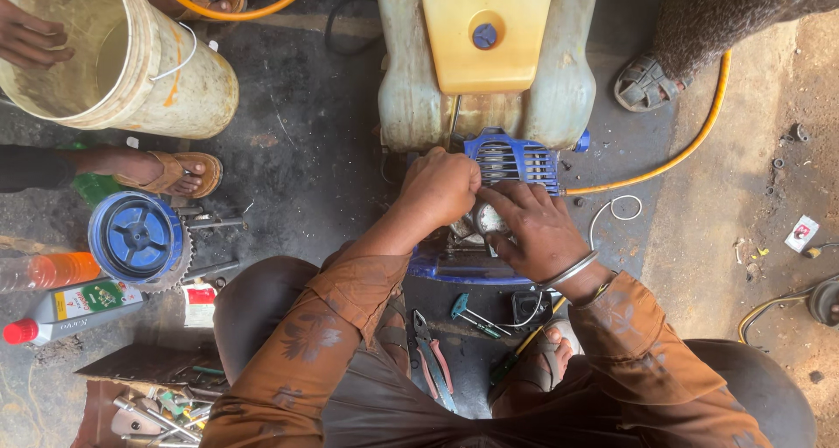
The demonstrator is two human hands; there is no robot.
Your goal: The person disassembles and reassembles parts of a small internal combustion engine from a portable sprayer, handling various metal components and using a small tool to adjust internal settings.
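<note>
**Two hands at work on a small engine on a workshop floor**

At ten o'clock, another person's hand (pixel 26 35) rests on the rim of a tilted, stained white bucket (pixel 114 55), with a sandalled foot (pixel 175 173) just below it. At eight o'clock a blue round cap (pixel 135 236) lies on a toothed saw blade (pixel 179 269), beside an orange-filled bottle (pixel 48 270) and a grey oil bottle (pixel 74 308). A box of loose tools (pixel 153 413) sits at seven o'clock.

At the centre, the person's left hand (pixel 440 188) is curled into a fist, fingers together, pressed onto the engine's metal parts (pixel 476 225); what it grips cannot be told. The right hand (pixel 533 229), a metal bangle (pixel 570 270) at its wrist, lies just beside it with fingers bent onto the same parts, below the blue slatted engine cover (pixel 516 159). The engine stands at twelve o'clock against a dirty white tank (pixel 406 81) with a yellow lid (pixel 485 33).

Pliers (pixel 433 361) and a green-handled screwdriver (pixel 468 312) lie on the floor at six o'clock. A yellow hose (pixel 690 146) curves off at two o'clock, past another sandalled foot (pixel 645 83).
</note>
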